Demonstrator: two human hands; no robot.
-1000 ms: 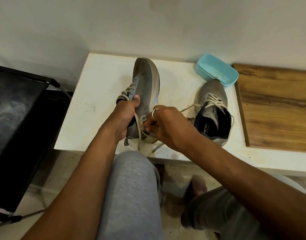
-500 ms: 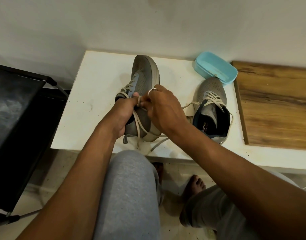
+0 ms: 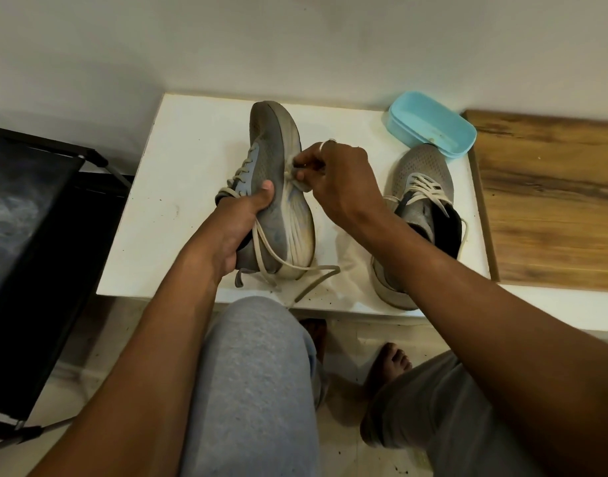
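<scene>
The white table (image 3: 178, 201) carries the work. The tipped shoe (image 3: 275, 160) lies on its side near the table's front edge, heel end resting on the table and sole facing right. The left hand (image 3: 237, 225) grasps it at the collar, fingers clenched around it and thumb on the upper. The right hand (image 3: 344, 180) has its fingers pinching a small pale wad (image 3: 293, 166), seemingly cloth or tissue, against the sole's white sidewall.

To wipe well, I judge: brace the shoe hard with the left hand, rub short strokes along the sidewall grooves, turn the wad as it soils, and keep the loose lace (image 3: 316, 280) clear.

Counted: one table, one wooden board (image 3: 550, 201) beside it, two shoes including the upright shoe (image 3: 423, 180), one blue box (image 3: 433, 129), one wad.
</scene>
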